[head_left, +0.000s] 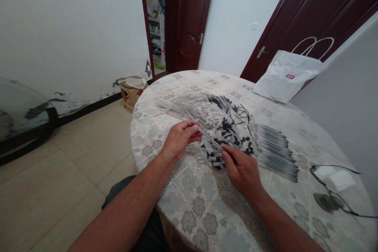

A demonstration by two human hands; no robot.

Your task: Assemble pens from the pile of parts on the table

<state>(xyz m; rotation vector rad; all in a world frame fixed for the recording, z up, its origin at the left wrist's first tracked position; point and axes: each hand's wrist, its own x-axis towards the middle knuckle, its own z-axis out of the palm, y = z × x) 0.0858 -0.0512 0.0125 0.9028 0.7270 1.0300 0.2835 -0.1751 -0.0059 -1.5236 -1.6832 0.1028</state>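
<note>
A slim translucent pen barrel (210, 138) stretches between my two hands, above a pile of parts. My left hand (183, 137) pinches its far left end between thumb and fingers. At its other end, my right hand (240, 166) has thumb and forefinger closed on it; any small part there is hidden. Beneath and behind them lie long clear tubes (180, 106), short whitish caps (211, 114), small black pieces (228, 128) and thin dark refills (242, 114). To the right, several pens (276, 151) with dark ends lie side by side in a row.
The round table carries a patterned cloth (197, 220). Eyeglasses (332, 193), a white roll (340, 181) and a small dark round object (327, 201) lie at the right. A white paper bag (288, 75) stands at the back right. A wooden stool (130, 96) is on the floor beyond the left edge.
</note>
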